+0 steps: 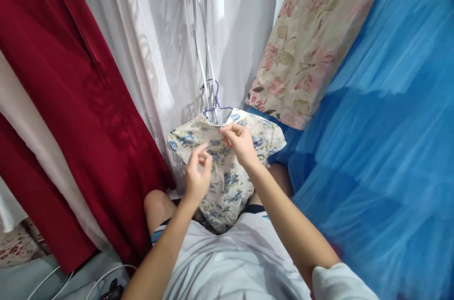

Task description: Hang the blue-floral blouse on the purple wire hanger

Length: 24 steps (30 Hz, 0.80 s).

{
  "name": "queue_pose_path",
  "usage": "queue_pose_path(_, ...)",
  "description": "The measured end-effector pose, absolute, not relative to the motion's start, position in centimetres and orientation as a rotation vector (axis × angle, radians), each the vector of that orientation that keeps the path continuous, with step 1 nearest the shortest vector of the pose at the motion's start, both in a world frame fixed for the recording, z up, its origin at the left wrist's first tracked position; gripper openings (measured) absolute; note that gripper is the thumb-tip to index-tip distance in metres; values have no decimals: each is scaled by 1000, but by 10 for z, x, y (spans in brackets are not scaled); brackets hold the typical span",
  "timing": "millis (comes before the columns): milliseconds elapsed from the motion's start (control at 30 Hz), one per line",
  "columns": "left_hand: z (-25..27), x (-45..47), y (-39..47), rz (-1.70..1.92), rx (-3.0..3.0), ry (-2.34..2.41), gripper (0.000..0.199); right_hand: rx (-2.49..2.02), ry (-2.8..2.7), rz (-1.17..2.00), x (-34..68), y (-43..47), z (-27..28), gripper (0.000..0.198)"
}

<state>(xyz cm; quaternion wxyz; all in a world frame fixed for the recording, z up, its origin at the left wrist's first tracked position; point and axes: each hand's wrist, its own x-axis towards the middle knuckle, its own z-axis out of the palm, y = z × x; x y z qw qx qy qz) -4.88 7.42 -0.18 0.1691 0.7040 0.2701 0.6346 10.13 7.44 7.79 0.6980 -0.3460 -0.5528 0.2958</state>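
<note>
A short-sleeved shirt (227,179) with blue and yellow flowers on a pale ground hangs in front of me from a purple hanger (217,101). My right hand (241,141) pinches the shirt's front edge at the neckline between thumb and fingertips. Lower and to the left, my left hand (198,172) is raised before the shirt's chest, its fingers loosely bent and apart, slightly blurred, with nothing visible in them. The shirt's lower end hangs between my knees.
White curtains (159,40) and pale straps (200,30) hang behind the hanger. Dark red cloth (88,101) hangs on the left. To the right hang a floral cloth (298,49) and blue tulle (383,149). White cables (106,271) lie at lower left.
</note>
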Motion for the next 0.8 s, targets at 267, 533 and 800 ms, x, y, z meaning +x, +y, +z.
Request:
queue_pose_path(267, 107, -34, 99, 1769, 2478, 601, 19, -767, -1296, 461, 105, 81, 80, 21)
queue_pose_path(533, 106, -105, 154, 2285, 1879, 836, 20, -916, -1325, 470, 93, 79, 30, 20)
queue_pose_path(800, -25, -124, 203, 1942, 774, 915, 24, -1084, -1326, 564, 90, 65, -22, 18)
